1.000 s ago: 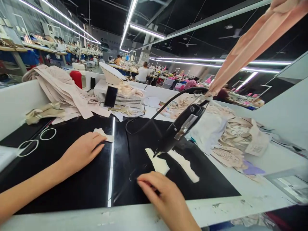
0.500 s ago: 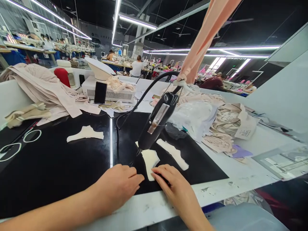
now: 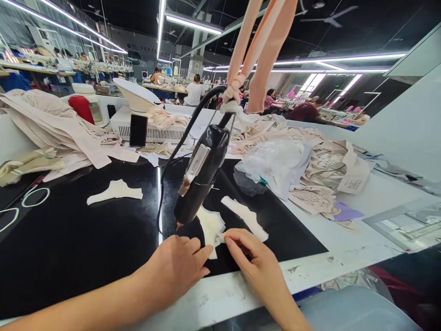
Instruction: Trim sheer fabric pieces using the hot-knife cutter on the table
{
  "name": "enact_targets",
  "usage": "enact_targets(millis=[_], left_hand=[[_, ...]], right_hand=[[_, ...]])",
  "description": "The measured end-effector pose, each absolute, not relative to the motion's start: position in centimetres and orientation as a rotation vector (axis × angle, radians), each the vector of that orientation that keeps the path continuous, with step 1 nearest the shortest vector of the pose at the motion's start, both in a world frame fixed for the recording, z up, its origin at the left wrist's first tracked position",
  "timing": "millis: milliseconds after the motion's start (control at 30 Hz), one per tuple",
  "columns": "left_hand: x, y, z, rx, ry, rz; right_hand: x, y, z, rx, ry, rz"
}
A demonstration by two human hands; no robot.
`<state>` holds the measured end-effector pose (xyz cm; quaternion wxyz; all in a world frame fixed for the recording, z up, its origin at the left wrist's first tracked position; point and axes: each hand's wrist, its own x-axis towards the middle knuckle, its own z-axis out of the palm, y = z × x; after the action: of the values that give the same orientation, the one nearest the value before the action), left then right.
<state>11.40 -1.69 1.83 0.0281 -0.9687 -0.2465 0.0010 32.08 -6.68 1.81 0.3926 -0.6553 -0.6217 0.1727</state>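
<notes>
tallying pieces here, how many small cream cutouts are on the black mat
3: a left cutout on the black mat's left side, a middle cutout at the right hand, and a right cutout beyond that. Any layers underneath would be hidden.

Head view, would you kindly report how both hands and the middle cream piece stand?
Right hand pinching whitish bit at right edge of middle cream piece. Left hand by its near end, contact unclear. Black tool hanging close beyond left hand.
</notes>
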Motion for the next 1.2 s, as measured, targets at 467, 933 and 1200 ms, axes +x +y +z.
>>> enact_targets(millis=[467,933,1200], left_hand=[[11.4,-1.4,1.6,-3.118,-0.811,-0.22],[11.6,-1.2,1.7,-3.267,-1.092,-0.337],[11.5,-1.2,2.1,-3.332,-1.384,-0.289]], right_hand=[[31.9,-4.0,5.0,-1.455,-1.174,0.358],[31.2,-7.5,2.7,-1.559,-1.412,0.622],[32.2,-8.9,2.4,-1.538,-1.788,0.508]])
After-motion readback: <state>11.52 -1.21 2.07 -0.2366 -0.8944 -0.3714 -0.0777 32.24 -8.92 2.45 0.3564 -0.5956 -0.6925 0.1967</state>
